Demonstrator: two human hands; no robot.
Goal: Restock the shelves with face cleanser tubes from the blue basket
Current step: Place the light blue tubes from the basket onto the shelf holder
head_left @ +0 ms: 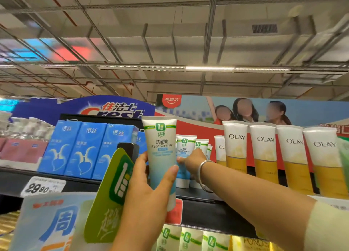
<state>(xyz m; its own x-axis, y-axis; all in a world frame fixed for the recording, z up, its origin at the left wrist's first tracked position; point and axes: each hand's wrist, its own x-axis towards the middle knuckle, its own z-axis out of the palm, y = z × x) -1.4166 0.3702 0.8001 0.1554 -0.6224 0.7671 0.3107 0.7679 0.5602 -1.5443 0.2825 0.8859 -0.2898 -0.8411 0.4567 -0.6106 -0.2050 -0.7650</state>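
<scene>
At top shelf, left hand [151, 190] gripping white-blue cleanser tube [161, 152] w/ green logo, upright

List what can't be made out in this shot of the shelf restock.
- Blue basket: out of the head view.
- Right hand fingertips: hidden behind the held tube.
- Shelved cleanser tubes: count unclear, hidden by the held tube and right hand.
- Price tag: small print blurred.
- Left hand: wrist cut off by the bottom edge.

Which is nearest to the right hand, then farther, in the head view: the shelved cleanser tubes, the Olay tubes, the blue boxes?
From the right hand:
1. Shelved cleanser tubes, touching its fingers.
2. Olay tubes, just to its right.
3. Blue boxes, far left, beyond the left hand.
</scene>
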